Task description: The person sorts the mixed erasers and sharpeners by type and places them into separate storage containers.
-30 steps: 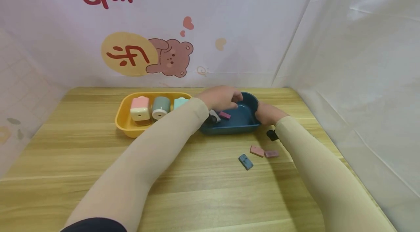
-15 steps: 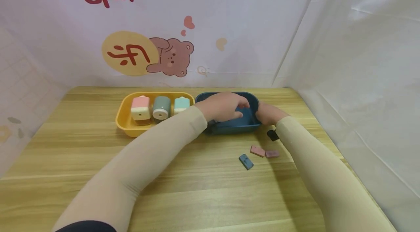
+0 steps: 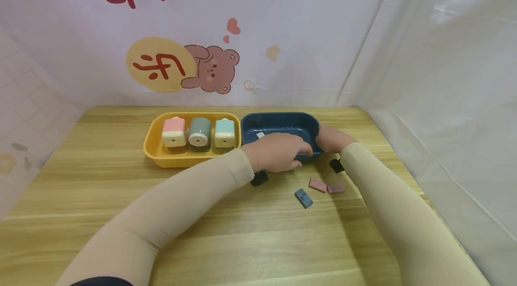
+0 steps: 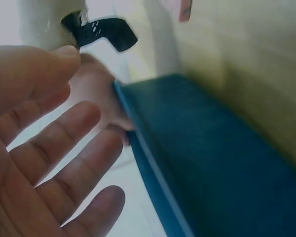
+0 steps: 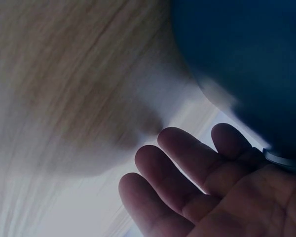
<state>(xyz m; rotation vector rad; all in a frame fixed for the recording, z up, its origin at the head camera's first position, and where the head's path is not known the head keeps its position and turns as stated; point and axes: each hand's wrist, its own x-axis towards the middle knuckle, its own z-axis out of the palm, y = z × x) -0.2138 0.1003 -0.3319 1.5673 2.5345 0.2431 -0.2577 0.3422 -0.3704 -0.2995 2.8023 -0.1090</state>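
My left hand hovers over the front edge of a dark blue bin. In the left wrist view its fingers are spread and loosely bent, with nothing between them. At the bin's right end my right hand holds the rim. The right wrist view shows its fingers beside the bin's outer wall; the thumb is hidden. Inside the bin a small white piece shows, and my left hand covers part of the interior.
A yellow bin with three pencil sharpeners stands left of the blue one. In front lie a blue-grey block, a pink block and a mauve block. White cloth walls border the table.
My left hand has moved from over the bin's inside toward me, to its front edge, uncovering the back of the bin and the teal sharpener. My right hand stays at the rim.
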